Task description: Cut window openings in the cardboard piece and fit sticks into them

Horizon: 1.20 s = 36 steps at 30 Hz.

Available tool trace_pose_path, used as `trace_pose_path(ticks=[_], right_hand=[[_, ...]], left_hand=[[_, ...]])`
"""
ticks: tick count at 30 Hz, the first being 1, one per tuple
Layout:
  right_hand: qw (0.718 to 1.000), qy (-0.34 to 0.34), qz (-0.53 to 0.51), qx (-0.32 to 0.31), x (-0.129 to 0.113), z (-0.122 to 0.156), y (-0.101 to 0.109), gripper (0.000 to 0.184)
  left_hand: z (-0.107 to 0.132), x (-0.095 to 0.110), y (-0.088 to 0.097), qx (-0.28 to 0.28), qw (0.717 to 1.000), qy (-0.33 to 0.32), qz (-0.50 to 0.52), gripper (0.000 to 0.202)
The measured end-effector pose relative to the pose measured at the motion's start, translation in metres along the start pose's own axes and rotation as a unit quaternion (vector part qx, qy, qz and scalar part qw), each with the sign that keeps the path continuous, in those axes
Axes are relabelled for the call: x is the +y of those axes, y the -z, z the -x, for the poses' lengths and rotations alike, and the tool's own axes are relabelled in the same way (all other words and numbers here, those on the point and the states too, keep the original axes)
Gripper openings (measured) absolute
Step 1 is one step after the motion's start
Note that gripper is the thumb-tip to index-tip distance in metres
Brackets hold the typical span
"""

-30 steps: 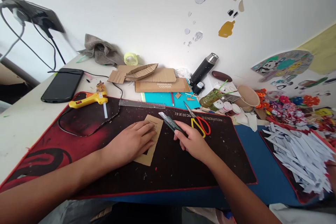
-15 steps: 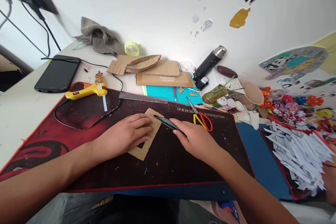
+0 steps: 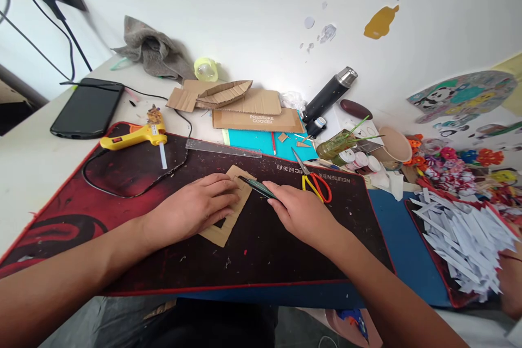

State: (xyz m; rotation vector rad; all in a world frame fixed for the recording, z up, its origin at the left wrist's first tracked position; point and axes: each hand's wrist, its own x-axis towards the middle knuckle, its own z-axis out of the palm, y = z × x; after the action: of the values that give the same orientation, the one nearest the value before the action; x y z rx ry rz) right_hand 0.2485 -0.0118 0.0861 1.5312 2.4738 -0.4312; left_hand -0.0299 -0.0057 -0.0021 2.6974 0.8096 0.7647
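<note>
A small piece of cardboard (image 3: 234, 227) with a dark rectangular opening lies on the black and red desk mat (image 3: 293, 261). My left hand (image 3: 204, 204) rests flat on its left side, fingers stretched out, covering part of it. In my right hand (image 3: 299, 209) is a dark green craft knife (image 3: 261, 187), gripped between thumb and fingers. The knife's tip meets the upper part of the cardboard near some faint lines. Red and yellow scissors (image 3: 316, 185) lie just beyond my right hand.
A yellow glue gun (image 3: 134, 137) with its cord and a phone (image 3: 87, 109) are at the left. Behind the mat are a clear ruler (image 3: 224, 149), cardboard pieces (image 3: 261, 119) and a black flask (image 3: 330, 94). White paper strips (image 3: 465, 244) are heaped at the right, near another person's arm (image 3: 510, 285).
The view has shifted slightly. The knife's tip has moved a little toward the upper left on the cardboard; my left hand stays in place on it.
</note>
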Motion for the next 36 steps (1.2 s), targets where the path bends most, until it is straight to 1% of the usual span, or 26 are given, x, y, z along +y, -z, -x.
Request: trace_pose_path(ticks=[4,8,15,18,22,28,36], right_hand=[[0.998,-0.010,0.052,-0.026,-0.006,-0.001,0.005,0.050],[0.994,-0.007,0.092,-0.050,-0.013,-0.004,0.015,0.050],[0.993,0.039,0.080,-0.074,-0.017,-0.021,0.048,0.033],[0.990,0.037,0.098,-0.091,-0.020,-0.025,0.058,0.029],[0.987,0.032,0.113,-0.112,-0.026,-0.023,0.060,0.029],[0.980,0.051,0.157,-0.107,-0.029,-0.021,0.058,0.032],[0.972,0.036,0.191,-0.132,-0.033,-0.022,0.061,0.039]], left_hand=[[0.000,0.000,0.000,0.002,1.000,-0.001,0.005,0.027],[0.000,0.000,0.000,-0.005,1.000,-0.002,0.006,0.027],[0.000,-0.001,0.000,-0.006,1.000,-0.012,0.007,0.026],[0.000,-0.001,0.000,-0.003,1.000,-0.006,0.015,0.027],[0.001,-0.002,0.000,0.004,0.999,0.015,0.035,0.026],[0.002,-0.004,-0.003,0.006,0.999,0.020,0.045,0.025],[0.002,-0.004,-0.003,-0.005,0.999,0.027,0.044,0.024]])
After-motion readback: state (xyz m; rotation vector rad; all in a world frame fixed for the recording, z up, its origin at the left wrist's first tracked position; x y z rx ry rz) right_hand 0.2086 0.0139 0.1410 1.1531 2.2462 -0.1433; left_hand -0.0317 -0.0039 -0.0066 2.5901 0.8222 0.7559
